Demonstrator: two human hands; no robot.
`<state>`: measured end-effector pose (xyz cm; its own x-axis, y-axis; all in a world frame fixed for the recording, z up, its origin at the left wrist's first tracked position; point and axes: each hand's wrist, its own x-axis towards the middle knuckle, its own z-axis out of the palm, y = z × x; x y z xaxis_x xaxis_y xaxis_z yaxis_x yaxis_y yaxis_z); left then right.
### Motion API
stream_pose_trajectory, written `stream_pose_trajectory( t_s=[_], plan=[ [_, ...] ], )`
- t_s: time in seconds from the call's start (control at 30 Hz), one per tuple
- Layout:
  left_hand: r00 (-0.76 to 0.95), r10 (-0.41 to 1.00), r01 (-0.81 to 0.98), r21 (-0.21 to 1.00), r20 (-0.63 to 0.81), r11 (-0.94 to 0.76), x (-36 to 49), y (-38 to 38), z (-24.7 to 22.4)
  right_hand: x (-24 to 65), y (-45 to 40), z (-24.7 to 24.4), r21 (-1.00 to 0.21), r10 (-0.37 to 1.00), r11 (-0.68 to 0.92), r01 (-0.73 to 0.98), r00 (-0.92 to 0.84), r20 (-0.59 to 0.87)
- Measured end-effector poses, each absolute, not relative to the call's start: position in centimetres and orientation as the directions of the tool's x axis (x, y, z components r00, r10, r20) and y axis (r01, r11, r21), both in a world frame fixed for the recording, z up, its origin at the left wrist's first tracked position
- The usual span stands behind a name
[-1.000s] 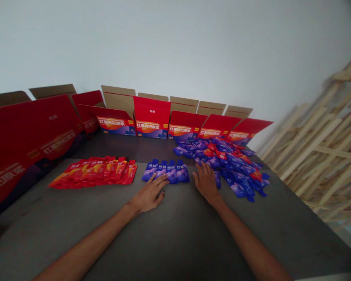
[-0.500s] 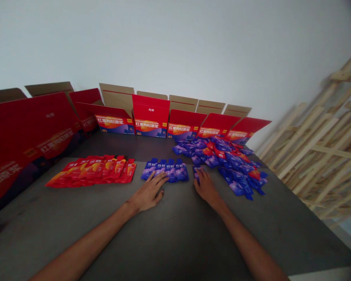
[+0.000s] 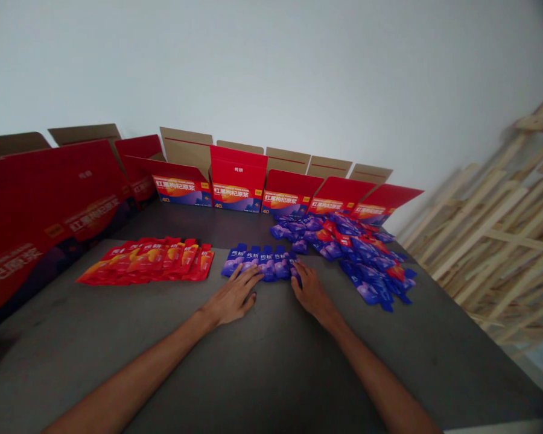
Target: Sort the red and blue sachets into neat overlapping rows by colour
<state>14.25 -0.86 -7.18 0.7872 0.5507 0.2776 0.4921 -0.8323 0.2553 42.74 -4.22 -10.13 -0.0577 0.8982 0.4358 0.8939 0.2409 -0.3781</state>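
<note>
A row of several blue-purple pouches (image 3: 265, 265) lies flat on the dark grey table, overlapping side by side. My left hand (image 3: 231, 296) rests with spread fingers on the lower edge of the row's left part. At the right end, my right hand (image 3: 311, 290) has its fingers on the last blue pouch (image 3: 294, 265), which touches the row and is partly hidden by them. To the left lies an overlapping row of red-orange pouches (image 3: 149, 259). A loose heap of blue pouches with some red ones (image 3: 366, 259) lies to the right.
Open red cartons (image 3: 239, 181) with raised flaps stand along the wall behind the pouches. Larger red cartons (image 3: 49, 211) stand at the left. Beyond the right edge of the grey table (image 3: 271, 374) is a stack of wooden frames (image 3: 502, 241).
My right hand has moved left with a blue pouch under its fingers, and that pouch now meets the row. My left hand has stayed on the row. The view has shifted slightly.
</note>
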Motion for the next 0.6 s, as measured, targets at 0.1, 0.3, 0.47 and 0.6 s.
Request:
stream_pose_trajectory(
  t_s=[0.1, 0.3, 0.47, 0.6],
  plan=[
    [0.784, 0.553, 0.494, 0.256, 0.283, -0.831, 14.3, -0.8, -7.3, 43.1, -3.2, -10.5, -0.393, 0.893, 0.245, 0.886, -0.048, 0.447],
    [0.785, 0.541, 0.480, 0.254, 0.303, -0.840, 14.2, -0.7, -7.6, 44.1, -1.7, -11.4, -0.395, 0.898, 0.228, 0.890, -0.035, 0.439],
    [0.797, 0.524, 0.455, 0.272, 0.301, -0.848, 14.2, -0.6, -7.7, 43.8, -2.4, -10.5, -0.312, 0.890, 0.228, 0.922, -0.068, 0.451],
    [0.815, 0.508, 0.439, 0.274, 0.279, -0.855, 14.2, -0.5, -7.6, 43.3, -3.2, -9.5, -0.207, 0.896, 0.292, 0.934, -0.192, 0.400]
  ],
)
